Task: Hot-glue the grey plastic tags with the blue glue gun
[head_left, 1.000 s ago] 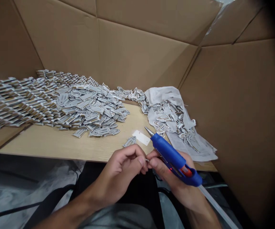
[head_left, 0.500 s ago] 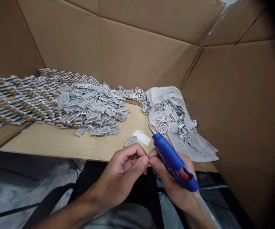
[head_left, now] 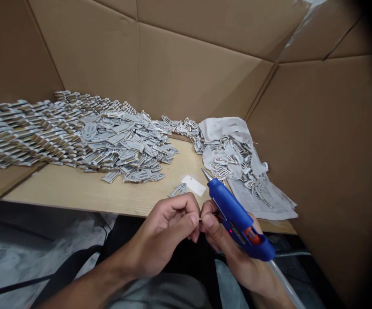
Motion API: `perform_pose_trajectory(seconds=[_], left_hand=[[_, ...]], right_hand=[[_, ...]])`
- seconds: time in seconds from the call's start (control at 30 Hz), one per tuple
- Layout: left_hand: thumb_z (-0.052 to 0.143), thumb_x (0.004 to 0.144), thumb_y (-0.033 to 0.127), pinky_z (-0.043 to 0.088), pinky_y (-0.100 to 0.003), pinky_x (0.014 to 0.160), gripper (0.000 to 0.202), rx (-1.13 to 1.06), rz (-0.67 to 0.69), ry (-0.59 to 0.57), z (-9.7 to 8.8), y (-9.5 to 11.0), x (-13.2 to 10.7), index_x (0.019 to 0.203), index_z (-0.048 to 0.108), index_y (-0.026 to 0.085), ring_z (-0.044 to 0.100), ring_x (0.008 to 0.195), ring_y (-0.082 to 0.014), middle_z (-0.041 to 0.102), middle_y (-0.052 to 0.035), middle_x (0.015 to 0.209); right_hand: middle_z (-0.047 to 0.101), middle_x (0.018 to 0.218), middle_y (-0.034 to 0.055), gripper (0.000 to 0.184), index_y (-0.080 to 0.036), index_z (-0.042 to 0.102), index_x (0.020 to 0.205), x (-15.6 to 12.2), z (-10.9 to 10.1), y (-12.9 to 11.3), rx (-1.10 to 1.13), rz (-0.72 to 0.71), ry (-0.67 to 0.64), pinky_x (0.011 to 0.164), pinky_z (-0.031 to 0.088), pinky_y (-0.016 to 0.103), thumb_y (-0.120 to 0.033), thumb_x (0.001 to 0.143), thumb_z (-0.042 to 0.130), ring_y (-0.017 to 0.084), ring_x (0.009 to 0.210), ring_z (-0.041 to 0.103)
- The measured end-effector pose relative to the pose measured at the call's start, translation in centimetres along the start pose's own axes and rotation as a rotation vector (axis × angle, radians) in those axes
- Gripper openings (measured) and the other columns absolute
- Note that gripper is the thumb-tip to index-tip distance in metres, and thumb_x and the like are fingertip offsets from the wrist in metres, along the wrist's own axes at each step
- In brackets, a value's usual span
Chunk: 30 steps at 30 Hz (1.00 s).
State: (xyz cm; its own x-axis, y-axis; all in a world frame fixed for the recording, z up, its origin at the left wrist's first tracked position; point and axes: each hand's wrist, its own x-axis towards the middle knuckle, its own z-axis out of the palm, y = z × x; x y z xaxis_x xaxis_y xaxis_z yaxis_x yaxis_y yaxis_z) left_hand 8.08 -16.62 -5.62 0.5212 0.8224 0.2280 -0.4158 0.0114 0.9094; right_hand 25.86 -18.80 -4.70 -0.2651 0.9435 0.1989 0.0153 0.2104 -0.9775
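A blue hot glue gun [head_left: 234, 214] rests in my right hand [head_left: 237, 253], its metal nozzle pointing up and left over the table. A clear glue stick [head_left: 285, 283] sticks out of its back end, and a small red light shows on its side. My right thumb and index finger also pinch toward my left hand [head_left: 169, 236]. The left fingers are closed in a pinch as well, and something tiny and pale shows between the two sets of fingertips, too small to name. Just beyond lie one grey pointed cutout piece [head_left: 178, 189] and a white card [head_left: 193, 185].
A large heap of grey cutout pieces [head_left: 128, 141] lies left of centre, beside neatly stacked rows of pieces [head_left: 21, 133]. White tissue-like sheets [head_left: 266, 199] with more pieces on them lie at the right. Cardboard walls [head_left: 199, 73] surround the wooden table [head_left: 86, 193].
The right hand and glue gun have shifted slightly right and down, and the right fingers have curled in more. The left hand stays nearly in place. The view has moved a little.
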Motion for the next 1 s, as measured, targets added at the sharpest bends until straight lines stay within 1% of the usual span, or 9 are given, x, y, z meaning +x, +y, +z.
perform_pose_trajectory(seconds=[0.17,0.37,0.47,0.53,0.67,0.73,0.83,0.9,1.0], left_hand=[[0.060,0.101,0.038,0.039,-0.028,0.073,0.033,-0.041,-0.004,-0.016,0.1,0.0,0.2,0.078,0.052,0.016,0.050,0.074,-0.0124,0.054,-0.0025,0.078],[0.061,0.100,0.037,0.040,-0.028,0.074,0.032,-0.069,-0.010,-0.042,-0.1,-0.2,0.1,0.078,0.053,0.016,0.051,0.074,-0.0129,0.055,-0.0031,0.077],[0.061,0.100,0.037,0.042,-0.028,0.072,0.031,-0.094,-0.016,-0.048,-0.2,-0.3,0.2,0.079,0.055,0.015,0.053,0.073,-0.0123,0.056,-0.0032,0.078],[0.060,0.101,0.037,0.044,-0.028,0.073,0.031,-0.079,-0.016,-0.044,-0.2,-0.2,0.3,0.081,0.057,0.015,0.055,0.074,-0.0127,0.057,-0.0034,0.079],[0.057,0.103,0.041,0.046,-0.027,0.077,0.031,0.036,-0.012,0.015,-0.2,0.3,0.2,0.087,0.059,0.014,0.055,0.079,-0.0126,0.057,-0.0028,0.082],[0.060,0.101,0.041,0.045,-0.025,0.076,0.028,0.104,0.000,0.037,0.0,0.6,0.1,0.091,0.059,0.015,0.054,0.079,-0.0118,0.056,-0.0020,0.083],[0.063,0.100,0.035,0.046,-0.023,0.075,0.021,0.254,0.057,0.059,0.2,0.9,-0.2,0.092,0.058,0.016,0.057,0.081,-0.0119,0.060,-0.0024,0.086],[0.062,0.100,0.030,0.047,-0.023,0.077,0.017,0.371,0.107,0.069,0.2,0.9,-0.3,0.091,0.061,0.016,0.059,0.083,-0.0126,0.063,-0.0032,0.088],[0.060,0.101,0.025,0.048,-0.023,0.082,0.015,0.438,0.161,0.038,0.0,1.0,-0.5,0.090,0.065,0.016,0.061,0.086,-0.0126,0.065,-0.0038,0.089]], right_hand=[[0.056,0.069,-0.0030,0.018,-0.021,0.065,0.092,0.2,0.0,-0.4,0.029,-0.010,-0.015,0.052,0.034,0.023,-0.036,0.102,0.066,0.008,0.055,0.042],[0.059,0.070,-0.0023,0.022,-0.020,0.064,0.089,0.0,-0.2,-0.4,0.085,0.044,-0.060,0.050,0.033,0.021,-0.037,0.103,0.064,0.007,0.055,0.041],[0.063,0.073,-0.0010,0.020,-0.020,0.065,0.092,0.1,-0.2,-0.5,0.106,0.044,-0.050,0.052,0.034,0.021,-0.037,0.103,0.064,0.008,0.057,0.045],[0.062,0.072,-0.0013,0.020,-0.020,0.065,0.092,0.2,-0.2,-0.7,0.102,0.031,-0.032,0.053,0.036,0.021,-0.037,0.102,0.065,0.008,0.058,0.046],[0.057,0.069,-0.0018,0.023,-0.019,0.066,0.086,0.3,-0.3,-1.0,0.025,-0.010,0.019,0.053,0.038,0.023,-0.038,0.099,0.069,0.008,0.056,0.044],[0.054,0.068,-0.0023,0.022,-0.020,0.067,0.087,0.2,-0.3,-0.8,-0.003,-0.006,0.039,0.053,0.039,0.023,-0.039,0.097,0.071,0.009,0.056,0.042],[0.052,0.066,-0.0035,0.020,-0.021,0.069,0.095,0.0,-0.4,-0.3,-0.023,0.009,0.080,0.053,0.040,0.024,-0.040,0.096,0.073,0.009,0.055,0.042],[0.053,0.068,-0.0029,0.020,-0.021,0.069,0.097,0.0,-0.3,-0.1,-0.037,0.002,0.106,0.053,0.041,0.023,-0.041,0.096,0.073,0.010,0.057,0.044],[0.058,0.073,-0.0012,0.021,-0.021,0.067,0.096,0.0,-0.3,0.0,-0.023,0.021,0.080,0.052,0.042,0.022,-0.042,0.097,0.071,0.010,0.058,0.049]])
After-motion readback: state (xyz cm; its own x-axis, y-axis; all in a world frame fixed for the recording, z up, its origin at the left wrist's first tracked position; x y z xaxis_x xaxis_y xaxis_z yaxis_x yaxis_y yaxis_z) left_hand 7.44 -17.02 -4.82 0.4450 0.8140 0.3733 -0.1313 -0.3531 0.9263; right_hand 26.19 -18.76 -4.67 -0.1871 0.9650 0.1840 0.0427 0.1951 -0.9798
